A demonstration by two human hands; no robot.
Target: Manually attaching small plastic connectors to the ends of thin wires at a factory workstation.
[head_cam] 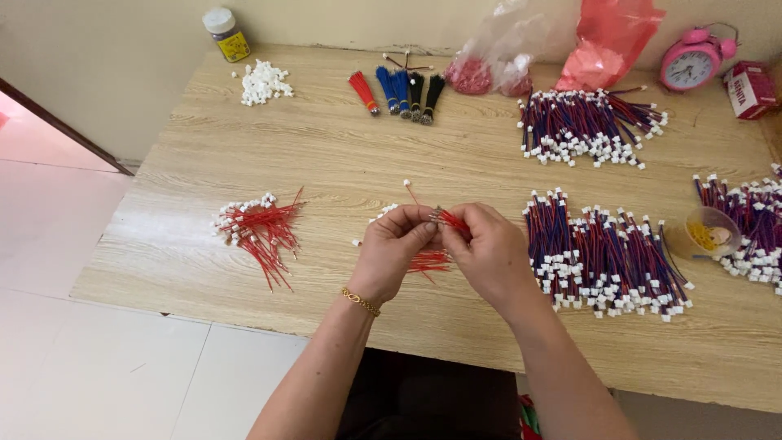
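Note:
Over the wooden table, my left hand and my right hand meet at the fingertips. Both pinch a thin red wire between them; a second red wire with a small white connector sticks up from my left fingers. A small bunch of red wires lies under my hands, partly hidden. A gold bracelet circles my left wrist. To the left lies a pile of red wires with white connectors.
Bundles of red-and-blue wires with white plugs lie right of my hands, more at the back and far right. Loose white connectors, coloured wire bundles, a small cup, plastic bags, a pink clock, a jar.

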